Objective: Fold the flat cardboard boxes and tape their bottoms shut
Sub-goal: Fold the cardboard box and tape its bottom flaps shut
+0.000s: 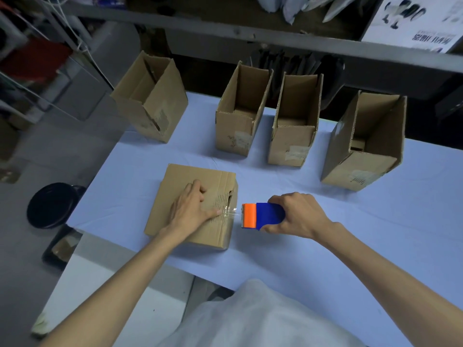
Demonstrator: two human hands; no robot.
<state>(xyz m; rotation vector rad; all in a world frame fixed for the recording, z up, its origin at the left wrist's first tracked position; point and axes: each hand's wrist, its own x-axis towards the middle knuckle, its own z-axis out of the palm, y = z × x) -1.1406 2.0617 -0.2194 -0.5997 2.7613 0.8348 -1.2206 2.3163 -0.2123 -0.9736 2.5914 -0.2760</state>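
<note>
A folded cardboard box [172,186] lies upside down near the table's front left, its closed bottom flaps facing up. My left hand [191,207] presses flat on those flaps, fingers straight and pointing right, the fingertips on the end of a clear tape strip [231,213]. My right hand [298,214] grips a blue tape dispenser with an orange roller [260,215], just off the box's right edge. The clear tape stretches from the dispenser to the box.
Several upright open-topped boxes stand along the back of the pale blue table [325,246]: one at the left corner [150,98], two in the middle [241,111] [295,121], one at right [365,141]. A metal shelf [250,33] runs behind. A black stool [52,205] stands left.
</note>
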